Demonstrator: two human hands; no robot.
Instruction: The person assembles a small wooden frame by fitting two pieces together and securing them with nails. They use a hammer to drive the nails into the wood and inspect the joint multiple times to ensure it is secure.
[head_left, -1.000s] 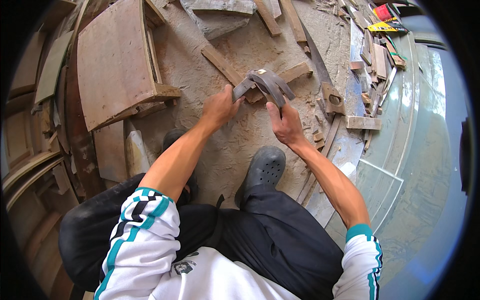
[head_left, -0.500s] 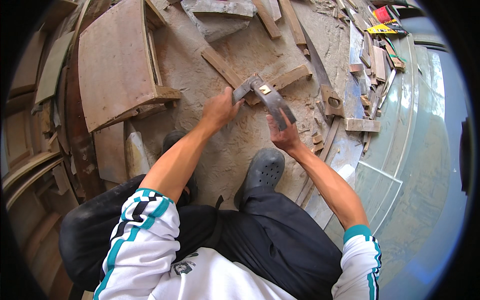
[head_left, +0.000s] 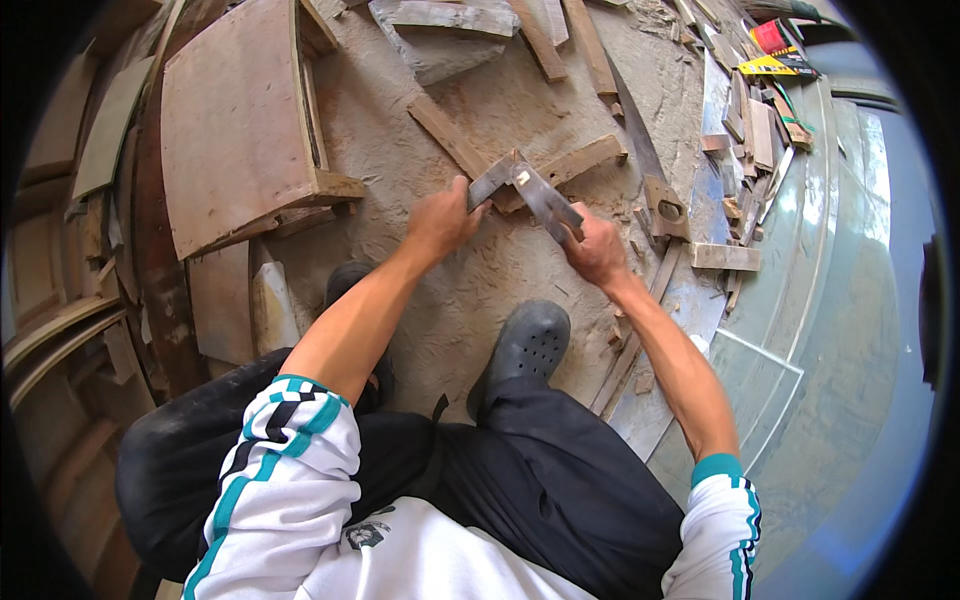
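My left hand (head_left: 442, 222) is closed round a short, flat greyish piece (head_left: 490, 184), whose far end points away from me. My right hand (head_left: 600, 245) grips a flat dark metal-looking bar (head_left: 543, 198) with a small bright spot near its far end. The two pieces meet in a peak, and whether they touch or merely overlap is unclear. Beneath them on the dusty ground lie two wooden strips, one (head_left: 447, 132) slanting from the far left and one (head_left: 585, 160) running off to the right. Their near ends come together partly behind the held pieces.
A wooden box-like cabinet (head_left: 235, 130) stands at the left. A handsaw (head_left: 640, 135) lies right of the strips. Offcuts (head_left: 760, 135) and a glass sheet (head_left: 820, 330) lie at the right. My grey clog (head_left: 525, 345) is close below my hands.
My right hand has turned and closed more firmly round the dark bar, which now slants straighter down to the right. My left hand has barely moved.
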